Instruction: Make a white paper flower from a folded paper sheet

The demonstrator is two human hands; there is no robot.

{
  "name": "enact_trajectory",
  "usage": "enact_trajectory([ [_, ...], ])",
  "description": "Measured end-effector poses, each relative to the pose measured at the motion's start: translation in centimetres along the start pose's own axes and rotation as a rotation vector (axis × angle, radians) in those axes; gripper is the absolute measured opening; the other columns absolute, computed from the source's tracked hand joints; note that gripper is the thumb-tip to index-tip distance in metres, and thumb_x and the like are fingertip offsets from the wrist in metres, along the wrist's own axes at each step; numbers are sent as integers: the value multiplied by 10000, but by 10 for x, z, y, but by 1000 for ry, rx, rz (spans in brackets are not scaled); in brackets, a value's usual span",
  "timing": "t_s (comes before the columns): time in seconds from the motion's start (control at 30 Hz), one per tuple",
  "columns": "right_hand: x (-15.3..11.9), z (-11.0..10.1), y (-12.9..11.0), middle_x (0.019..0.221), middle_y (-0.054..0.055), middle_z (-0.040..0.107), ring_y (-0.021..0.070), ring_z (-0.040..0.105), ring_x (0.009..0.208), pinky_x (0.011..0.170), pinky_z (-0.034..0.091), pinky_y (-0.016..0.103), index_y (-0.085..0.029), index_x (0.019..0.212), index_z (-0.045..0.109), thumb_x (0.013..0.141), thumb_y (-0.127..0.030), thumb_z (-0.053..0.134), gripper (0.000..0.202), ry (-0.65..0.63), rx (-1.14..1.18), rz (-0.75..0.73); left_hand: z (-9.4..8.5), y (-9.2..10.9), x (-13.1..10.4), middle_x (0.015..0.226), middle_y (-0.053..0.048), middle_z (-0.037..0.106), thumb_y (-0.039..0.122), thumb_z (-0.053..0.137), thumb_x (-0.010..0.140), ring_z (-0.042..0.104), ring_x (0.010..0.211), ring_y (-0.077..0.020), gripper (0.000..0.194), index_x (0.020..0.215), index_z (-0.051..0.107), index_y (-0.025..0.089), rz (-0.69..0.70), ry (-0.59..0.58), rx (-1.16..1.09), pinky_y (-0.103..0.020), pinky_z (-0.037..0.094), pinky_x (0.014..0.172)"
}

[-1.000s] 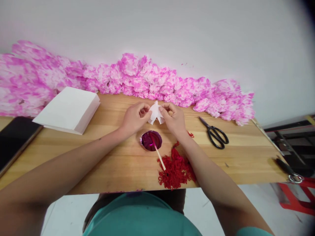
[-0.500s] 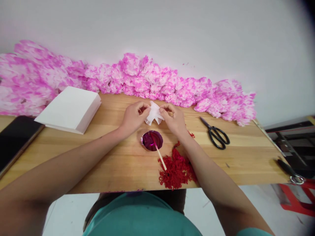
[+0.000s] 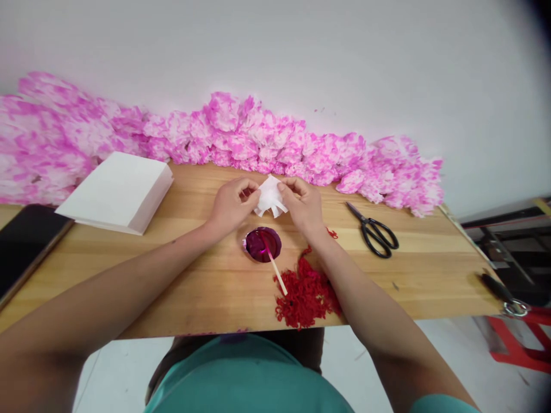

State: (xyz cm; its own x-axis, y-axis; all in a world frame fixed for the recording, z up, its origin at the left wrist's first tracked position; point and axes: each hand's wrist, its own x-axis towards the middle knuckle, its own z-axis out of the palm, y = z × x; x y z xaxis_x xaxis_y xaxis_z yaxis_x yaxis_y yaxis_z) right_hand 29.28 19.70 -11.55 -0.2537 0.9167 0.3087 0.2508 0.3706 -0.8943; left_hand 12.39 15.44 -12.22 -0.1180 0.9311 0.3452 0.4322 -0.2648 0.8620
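Observation:
Between my two hands is a small piece of white tissue paper (image 3: 270,194) with a ragged, cut lower edge. My left hand (image 3: 236,202) pinches its left side between thumb and fingers. On the opposite side my right hand (image 3: 302,202) pinches it the same way. Just below the paper, a small dish of dark magenta liquid (image 3: 255,248) stands on the table, and a thin wooden stick (image 3: 279,276) leans in it. Its dry end lies over a heap of red yarn (image 3: 303,301), close to my right forearm.
Pink-and-white paper flowers (image 3: 275,137) line the wall side of the wooden table (image 3: 193,298). At left are a stack of white paper (image 3: 116,189) and a dark phone (image 3: 30,246). Black-handled scissors (image 3: 375,232) lie right; another black-handled tool (image 3: 503,292) is at the right edge, above a red stool (image 3: 516,344).
The white tissue paper now looks more spread out and flatter between my fingers. Both hands keep their pinch. The whole view has shifted slightly.

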Motion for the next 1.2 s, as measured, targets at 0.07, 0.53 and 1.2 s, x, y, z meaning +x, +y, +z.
enact_trajectory([
  [0.07, -2, 0, -3, 827, -1, 692, 143, 596, 739, 701, 453, 297, -214, 877, 667, 873, -300, 592, 114, 9, -116, -118, -1, 2, 0, 771, -15, 665, 249, 606, 812, 586, 691, -135, 88, 794, 637, 168, 2, -9, 39, -242, 456, 625],
  [0.53, 1, -3, -1, 814, 1, 695, 143, 599, 725, 691, 459, 289, -201, 872, 661, 856, -303, 570, 138, -17, -83, -8, 0, 1, 2, 759, -7, 665, 243, 555, 835, 580, 685, -131, 132, 774, 646, 171, -13, 36, -66, -239, 446, 630],
  [1.2, -3, 0, -6, 855, 8, 694, 162, 600, 796, 771, 452, 327, -228, 867, 670, 890, -323, 572, 138, -8, -234, -197, 1, 1, 3, 869, -38, 678, 315, 587, 852, 607, 817, -165, 156, 840, 652, 175, 73, -19, 64, -268, 478, 728],
])
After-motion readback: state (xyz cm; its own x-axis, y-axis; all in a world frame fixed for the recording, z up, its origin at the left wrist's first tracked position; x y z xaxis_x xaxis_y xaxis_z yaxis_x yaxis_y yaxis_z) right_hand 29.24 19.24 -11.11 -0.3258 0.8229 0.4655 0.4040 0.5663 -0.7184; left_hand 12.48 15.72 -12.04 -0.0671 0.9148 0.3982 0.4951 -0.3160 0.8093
